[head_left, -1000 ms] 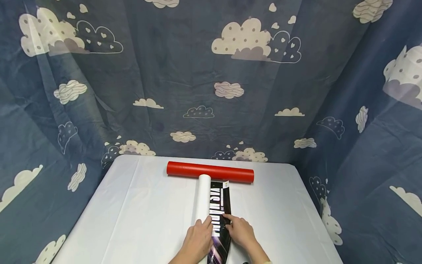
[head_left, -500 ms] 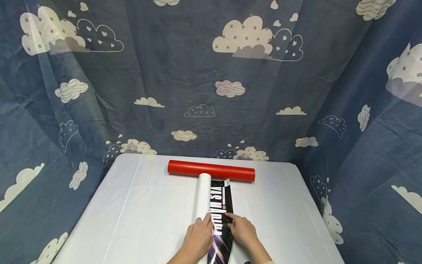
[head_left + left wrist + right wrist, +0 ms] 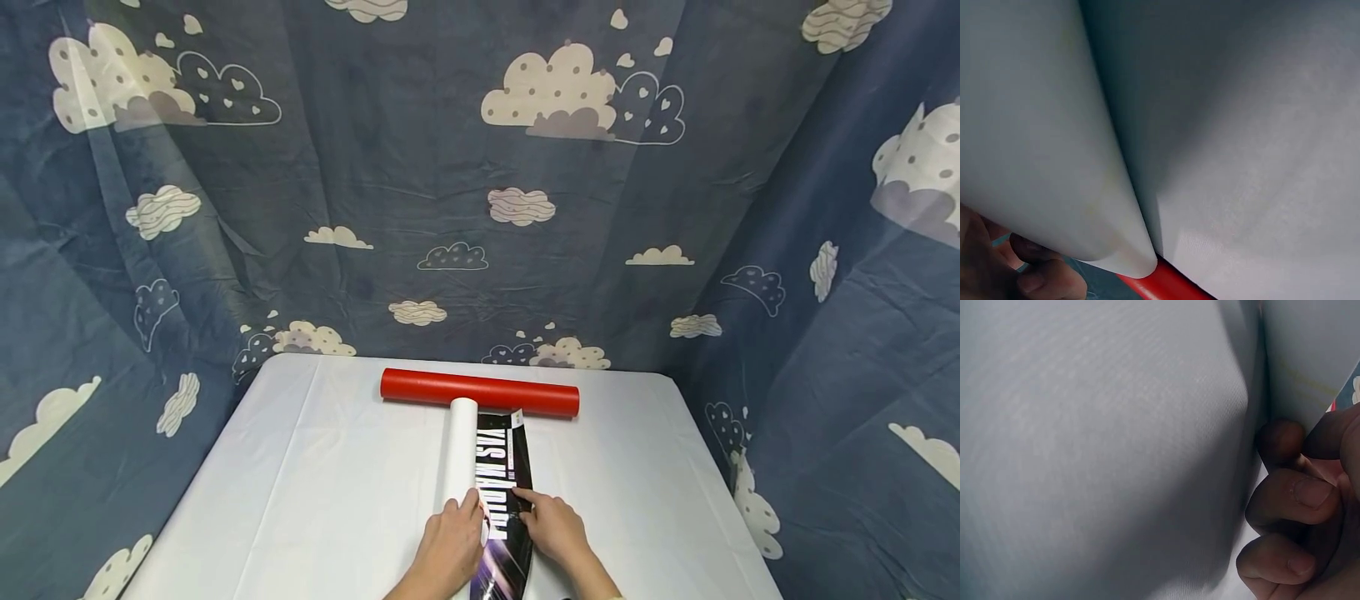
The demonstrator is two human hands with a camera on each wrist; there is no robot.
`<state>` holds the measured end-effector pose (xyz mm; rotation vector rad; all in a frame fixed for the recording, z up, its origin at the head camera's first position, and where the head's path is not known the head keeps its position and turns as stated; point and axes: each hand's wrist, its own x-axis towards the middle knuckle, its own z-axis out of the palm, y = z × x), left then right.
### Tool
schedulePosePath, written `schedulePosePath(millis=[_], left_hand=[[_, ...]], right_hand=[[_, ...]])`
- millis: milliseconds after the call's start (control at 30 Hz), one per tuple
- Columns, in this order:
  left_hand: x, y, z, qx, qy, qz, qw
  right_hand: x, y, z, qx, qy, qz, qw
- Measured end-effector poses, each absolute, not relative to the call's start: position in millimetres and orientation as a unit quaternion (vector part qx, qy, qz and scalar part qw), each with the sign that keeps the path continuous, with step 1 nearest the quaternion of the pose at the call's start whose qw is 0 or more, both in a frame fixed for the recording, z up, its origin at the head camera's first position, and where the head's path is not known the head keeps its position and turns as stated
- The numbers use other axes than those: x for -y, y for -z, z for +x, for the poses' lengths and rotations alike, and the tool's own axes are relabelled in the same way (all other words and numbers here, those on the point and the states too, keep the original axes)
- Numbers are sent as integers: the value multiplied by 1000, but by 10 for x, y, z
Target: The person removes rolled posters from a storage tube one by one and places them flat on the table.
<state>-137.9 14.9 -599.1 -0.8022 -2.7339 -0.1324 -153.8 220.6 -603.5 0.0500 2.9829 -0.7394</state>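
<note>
A partly rolled poster [image 3: 462, 450] lies lengthwise on the white table, its white back outward on the roll. Along the right side shows a strip of its printed face, black with large white letters and purple streaks. My left hand [image 3: 448, 537] grips the roll from above, fingers over its right side. In the left wrist view the fingertips [image 3: 1054, 278] show beyond the white roll. My right hand [image 3: 557, 527] pinches the loose right edge, index finger over the print. Its other fingers [image 3: 1294, 497] curl beside the sheet in the right wrist view.
A red tube [image 3: 480, 392] lies crosswise at the back, just beyond the poster's far end. The white table [image 3: 337, 483] extends to both sides. Dark blue cloth with a cloud pattern [image 3: 450, 167] hangs behind and at the sides.
The printed strip has become slightly wider as its loose edge shifted right with my right hand. My left hand stays on the roll in nearly the same place.
</note>
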Motion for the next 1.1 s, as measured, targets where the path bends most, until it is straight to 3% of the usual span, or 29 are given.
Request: schedulePosePath(millis=[1100], left_hand=[[-110,6019,-1371,947,23,-267,178]], right_hand=[[-2326,6034,-1516,-969,243,23,28]])
